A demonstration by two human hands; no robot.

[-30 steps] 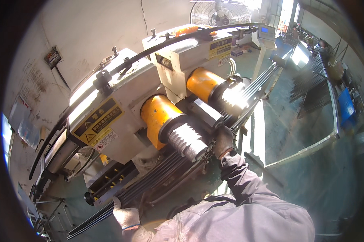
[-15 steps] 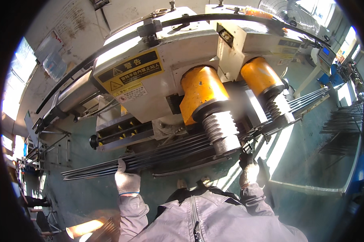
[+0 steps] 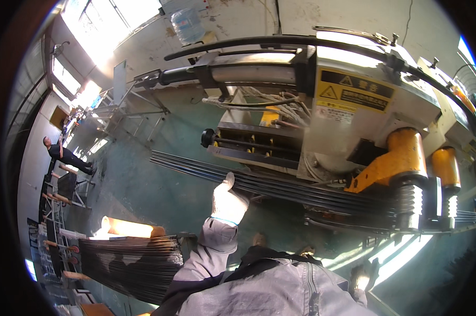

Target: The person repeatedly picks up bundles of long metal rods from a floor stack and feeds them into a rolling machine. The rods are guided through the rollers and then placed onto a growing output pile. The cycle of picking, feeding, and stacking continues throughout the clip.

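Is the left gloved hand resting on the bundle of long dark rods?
Yes, the left hand in a white glove lies on the bundle of rods that runs into the machine.

Open floor [image 3: 159,195] below rods [image 3: 301,188]; machine [image 3: 364,121] above.

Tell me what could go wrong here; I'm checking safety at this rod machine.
The gloved left hand grips the bundle of steel rods that feeds into the grooved rollers; it could be drawn along or pinched. The rods' free ends stick out unsupported and may whip or sag. The right hand is barely visible, so its clearance can't be judged.
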